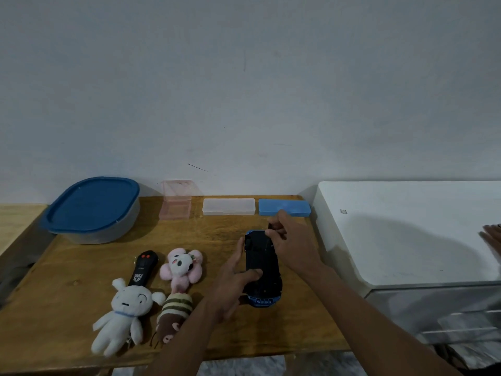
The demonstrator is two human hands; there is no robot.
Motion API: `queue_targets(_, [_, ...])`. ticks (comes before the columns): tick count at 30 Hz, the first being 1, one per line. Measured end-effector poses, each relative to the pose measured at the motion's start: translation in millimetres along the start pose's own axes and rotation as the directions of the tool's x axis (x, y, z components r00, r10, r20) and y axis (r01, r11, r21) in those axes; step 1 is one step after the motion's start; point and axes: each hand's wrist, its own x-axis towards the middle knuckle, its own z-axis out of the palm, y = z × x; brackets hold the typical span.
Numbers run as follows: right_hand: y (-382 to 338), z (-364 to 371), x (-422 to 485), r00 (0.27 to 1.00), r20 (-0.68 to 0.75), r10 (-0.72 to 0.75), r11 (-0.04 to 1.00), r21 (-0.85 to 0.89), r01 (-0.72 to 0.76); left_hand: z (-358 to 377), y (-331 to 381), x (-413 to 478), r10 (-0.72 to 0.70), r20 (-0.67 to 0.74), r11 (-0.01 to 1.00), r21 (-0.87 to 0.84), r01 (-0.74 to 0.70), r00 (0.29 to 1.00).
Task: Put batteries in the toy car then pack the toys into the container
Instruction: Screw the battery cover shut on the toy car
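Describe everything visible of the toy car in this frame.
The toy car looks like blue plastic and is flipped over so its black underside faces up. It points lengthwise away from the camera, over the right part of the wooden table. The left hand grips its left side, thumb on the underside. The right hand pinches a small black part at its far end.

Your desk (pixel 81 267) is smooth varnished wood; the toy car (pixel 261 256) matt black plastic, the white plush (pixel 130 302) fuzzy cloth.
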Motion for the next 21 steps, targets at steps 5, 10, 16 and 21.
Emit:
queue_targets(5, [-3.3,-0.7,0.8,0.999,-0.048,-0.002,1.000,-0.022,0.001,2.1,2.1,-1.8,-0.001,-0.018,1.000,0.005,0.001,1.000])
queue_targets(10, [-2.9,-0.7,1.0,0.999,-0.038,0.007,1.000,-0.024,-0.007,1.4,3.1,-2.7,-0.005,-0.030,1.000,0.013,0.005,1.000])
queue_targets(16, [-6.0,0.7,1.7,0.999,-0.036,-0.024,0.999,-0.035,0.023,2.1,0.3,-0.8,-0.006,-0.027,1.000,0.028,0.007,1.000])
queue_targets(21, [-8.2,2.1,0.3,0.998,-0.062,0.012,0.999,-0.035,-0.014,2.7,-2.0,0.9,0.015,-0.011,0.998,0.055,-0.014,1.000])
